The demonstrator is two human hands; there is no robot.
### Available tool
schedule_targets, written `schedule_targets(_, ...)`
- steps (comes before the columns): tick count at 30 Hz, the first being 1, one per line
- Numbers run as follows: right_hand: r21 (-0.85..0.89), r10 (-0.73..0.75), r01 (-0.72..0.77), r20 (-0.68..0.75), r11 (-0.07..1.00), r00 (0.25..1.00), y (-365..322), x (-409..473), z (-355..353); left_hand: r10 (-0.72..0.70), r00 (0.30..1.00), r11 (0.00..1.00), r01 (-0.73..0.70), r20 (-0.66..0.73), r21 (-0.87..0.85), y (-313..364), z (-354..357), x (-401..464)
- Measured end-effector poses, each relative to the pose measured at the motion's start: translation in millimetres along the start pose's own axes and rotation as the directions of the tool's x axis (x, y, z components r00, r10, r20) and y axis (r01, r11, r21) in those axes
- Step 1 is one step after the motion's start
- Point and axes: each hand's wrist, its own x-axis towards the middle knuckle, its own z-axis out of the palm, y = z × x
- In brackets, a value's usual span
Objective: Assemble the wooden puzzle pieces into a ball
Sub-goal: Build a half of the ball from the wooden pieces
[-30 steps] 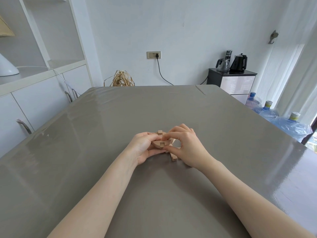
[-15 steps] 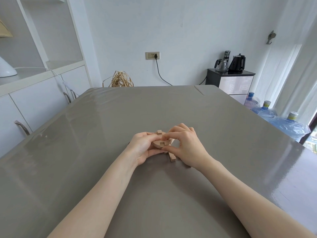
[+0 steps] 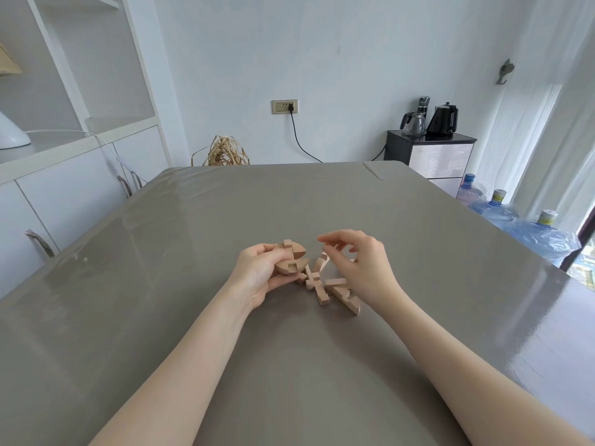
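No brand, label or writing is readable anywhere; the caps on the water bottles (image 3: 515, 220) by the window carry yellow bands whose print is too small to make out.

The partly built ball (image 3: 291, 261) is pale unfinished wood, made of a few interlocked notched pieces: two curved, dome-like segments show, one above the other, with a square-cut block sticking up at the top and a dark square gap between them. It sits just above the grey desk (image 3: 161, 317), near its middle, held by the left hand (image 3: 260, 275), whose fingers and thumb curl round its left side and underneath.

Just to the right of it, the loose pieces (image 3: 328, 284) lie in a small heap on the desk: straight notched bars crossing each other, one flat curved segment lying nearest the right wrist, and one piece propped on edge. Some of them touch the assembly's lower edge, or seem to; the overlap makes that hard to judge.

The right hand (image 3: 360, 265) hovers over this heap with its fingers loosely bent and thumb and forefinger close together, holding nothing as far as can be seen.

At the far right a black cabinet (image 3: 431, 156) carries two kettles (image 3: 431, 119). A wall socket (image 3: 284, 106) has a black cord plugged in.
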Motion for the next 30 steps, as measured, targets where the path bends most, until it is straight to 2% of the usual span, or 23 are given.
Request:
schedule_targets(5,0.010,0.098,-0.098,-0.011,0.995,0.995,7.5,3.5,-1.9,0.035,0.998,0.999,-0.034,-0.045,0.013,-1.0,-0.4,2.4)
schedule_targets(9,-0.025,0.092,-0.091,0.049,0.996,0.995,10.8,3.4,0.4,0.067,0.993,0.997,-0.064,-0.099,0.036,-2.2,-2.0,4.4)
schedule_targets(14,-0.256,0.065,-0.012,0.202,0.967,0.977,16.3,2.9,7.6,0.065,0.991,0.997,-0.060,-0.113,0.048,-2.8,-2.9,4.6)
schedule_targets(18,-0.424,0.064,0.056,0.264,0.904,0.962,21.4,3.6,8.6,0.063,0.993,0.997,-0.059,-0.104,0.043,-2.4,-3.1,3.7)
schedule_targets(25,-0.471,0.146,0.018,0.309,0.882,0.940,29.8,7.0,10.1,0.046,0.995,0.998,-0.042,-0.086,0.047,-1.2,-2.5,1.8)
schedule_targets(30,-0.483,0.162,-0.009,0.277,0.876,0.947,31.9,7.0,10.9,0.048,0.996,0.998,-0.044,-0.072,0.055,-0.9,-2.3,0.4)
